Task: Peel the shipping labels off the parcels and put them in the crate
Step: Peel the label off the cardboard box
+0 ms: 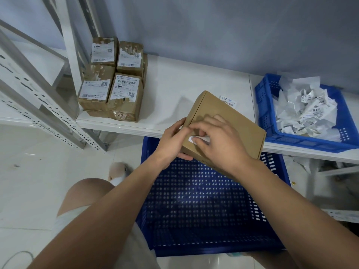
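Centrally, a brown cardboard parcel (233,121) was held tilted in the air, above the front edge of the white shelf (174,90) and over the large blue floor crate (194,210). The left hand (172,140) gripped the parcel's near left corner, with the fingers curled over the top edge and the thumb underneath. The right hand (217,140) lay on the parcel's top face, with its fingers curled and its fingertips pinching a white label scrap (191,138) at that corner. How far the scrap had lifted from the cardboard could not be determined.

A smaller blue shelf crate (270,121) stood on the shelf to the right, well apart from the parcel, and held a heap of crumpled peeled labels (307,109). One loose label (228,100) lay flat on the shelf just behind the parcel. Four labelled parcels (114,80) stood stacked at the left end of the shelf, beside the perforated upright.
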